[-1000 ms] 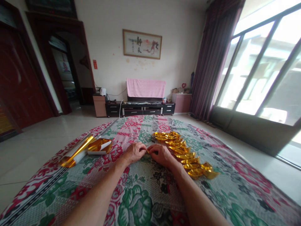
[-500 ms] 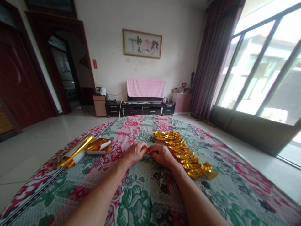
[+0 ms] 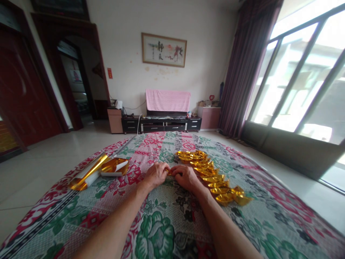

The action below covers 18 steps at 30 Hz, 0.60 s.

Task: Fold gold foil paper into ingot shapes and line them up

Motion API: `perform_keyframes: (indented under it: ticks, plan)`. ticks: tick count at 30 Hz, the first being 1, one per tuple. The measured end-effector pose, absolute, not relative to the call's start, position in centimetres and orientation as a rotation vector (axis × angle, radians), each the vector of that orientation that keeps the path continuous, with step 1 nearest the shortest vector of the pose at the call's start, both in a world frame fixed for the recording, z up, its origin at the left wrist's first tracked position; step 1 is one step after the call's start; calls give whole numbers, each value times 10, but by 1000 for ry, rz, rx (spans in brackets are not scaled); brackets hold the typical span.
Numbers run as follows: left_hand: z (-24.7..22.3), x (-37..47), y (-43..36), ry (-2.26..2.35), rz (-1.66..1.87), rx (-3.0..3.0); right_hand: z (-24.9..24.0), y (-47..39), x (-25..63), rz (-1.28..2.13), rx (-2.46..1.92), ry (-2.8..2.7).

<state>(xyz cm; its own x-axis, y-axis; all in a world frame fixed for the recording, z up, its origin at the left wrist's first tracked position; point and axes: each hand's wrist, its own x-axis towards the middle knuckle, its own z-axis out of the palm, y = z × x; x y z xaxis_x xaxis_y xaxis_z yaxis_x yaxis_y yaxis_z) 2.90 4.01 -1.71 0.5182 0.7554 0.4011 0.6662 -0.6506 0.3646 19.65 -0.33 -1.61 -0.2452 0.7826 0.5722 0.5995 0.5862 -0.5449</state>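
My left hand [image 3: 157, 174] and my right hand [image 3: 185, 176] meet over the middle of the table, fingers closed. Between their fingertips is a small piece of gold foil paper [image 3: 169, 173], mostly hidden by the fingers. Just right of my right hand lie several folded gold paper ingots [image 3: 212, 178], in a slanting row from the far middle toward the near right. Left of my left hand rest a partly rolled sheaf of gold foil paper [image 3: 90, 172] and some curled gold sheets [image 3: 114, 166] with white backs.
A patterned floral cloth [image 3: 155, 233] covers the round table. Beyond it stand a black TV cabinet [image 3: 153, 127] and a television under a pink towel [image 3: 168, 100]. A purple curtain [image 3: 237, 82] and windows are at the right, a dark red door [image 3: 24, 82] at the left.
The view has shifted very slightly. Both hands stay together at the same spot on the small foil piece, with hardly any finger movement visible.
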Motion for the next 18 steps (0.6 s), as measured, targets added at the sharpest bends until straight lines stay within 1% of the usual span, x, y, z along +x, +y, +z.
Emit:
perform_keyframes:
  ticks: [18]
  plan:
    - [-10,31,36,1297,741,2634,-13,-7,195,212,-1164,-1965]
